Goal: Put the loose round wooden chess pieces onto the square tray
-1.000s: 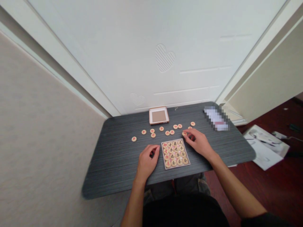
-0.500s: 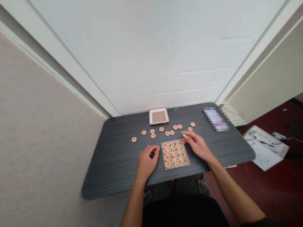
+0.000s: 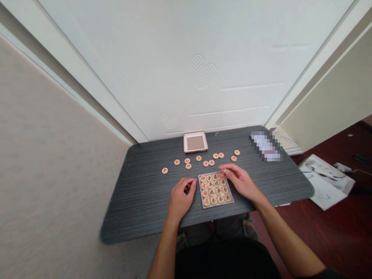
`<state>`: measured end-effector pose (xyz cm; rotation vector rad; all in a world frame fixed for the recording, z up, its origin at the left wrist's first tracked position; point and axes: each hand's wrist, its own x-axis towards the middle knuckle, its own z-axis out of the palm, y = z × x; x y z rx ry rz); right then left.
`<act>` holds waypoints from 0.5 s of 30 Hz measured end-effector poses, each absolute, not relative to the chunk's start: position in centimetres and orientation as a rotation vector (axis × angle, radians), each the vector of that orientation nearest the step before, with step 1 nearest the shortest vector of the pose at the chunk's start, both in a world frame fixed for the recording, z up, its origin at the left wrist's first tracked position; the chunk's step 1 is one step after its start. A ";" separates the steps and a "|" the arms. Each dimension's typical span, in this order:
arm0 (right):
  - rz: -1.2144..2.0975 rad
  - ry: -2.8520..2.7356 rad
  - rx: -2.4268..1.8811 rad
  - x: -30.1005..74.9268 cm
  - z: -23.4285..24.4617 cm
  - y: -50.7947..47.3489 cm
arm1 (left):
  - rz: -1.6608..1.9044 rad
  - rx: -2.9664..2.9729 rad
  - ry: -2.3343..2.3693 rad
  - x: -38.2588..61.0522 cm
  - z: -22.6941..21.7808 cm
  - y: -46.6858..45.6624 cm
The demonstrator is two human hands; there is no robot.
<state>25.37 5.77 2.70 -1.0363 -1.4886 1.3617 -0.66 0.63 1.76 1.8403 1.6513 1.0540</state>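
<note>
My right hand (image 3: 238, 180) pinches a small round wooden Chinese chess piece (image 3: 223, 171) between thumb and fingers. It is held on edge over the upper right corner of a shallow square box (image 3: 200, 193). Rows of flat pieces (image 3: 218, 191) with red or black characters lie inside the box. My fingers cover part of the top right piece. My left hand (image 3: 181, 197) rests on the table just left of the box, loosely curled with a gap between thumb and fingers, and no held object shows. Beyond the box, several red-marked pieces (image 3: 198, 158) lie scattered across the table.
A box lid (image 3: 195, 143) lies inside up at the table's far edge. At the right on the dark table (image 3: 139, 205) is a blurred-out flat object (image 3: 266, 146). White panels stand behind and a wall is at the left. An open white box (image 3: 325, 180) sits on the floor at right.
My right hand has moved slightly left with the piece, from beside the box's upper right corner to over it. My left hand stays where it was.
</note>
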 end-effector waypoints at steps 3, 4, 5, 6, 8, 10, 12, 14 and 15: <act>1.369 -1.502 -1.035 25.0 3.0 5.6 | 1.061 1.844 1.648 -0.7 1.8 0.6; 1.371 -1.499 -1.038 24.9 3.1 5.5 | 1.058 1.846 1.647 -0.7 1.8 0.6; 1.374 -1.492 -1.042 24.7 3.0 5.5 | 1.056 1.849 1.646 -0.7 1.8 0.6; 1.379 -1.483 -1.046 24.6 2.9 5.5 | 1.053 1.850 1.646 -0.7 1.8 0.6; 1.395 -1.454 -1.049 24.5 2.7 5.4 | 1.049 1.853 1.649 -0.7 1.8 0.6; 1.416 -1.415 -1.050 24.4 2.5 5.4 | 1.053 1.859 1.649 -0.7 1.8 0.6; 1.430 -1.379 -1.061 24.4 2.4 5.4 | 1.057 1.867 1.647 -0.7 1.8 0.6; 1.442 -1.351 -1.080 24.3 2.4 5.3 | 1.060 1.872 1.648 -0.8 1.8 0.6; 1.450 -1.338 -1.086 24.3 2.3 5.3 | 1.062 1.873 1.649 -0.8 1.8 0.6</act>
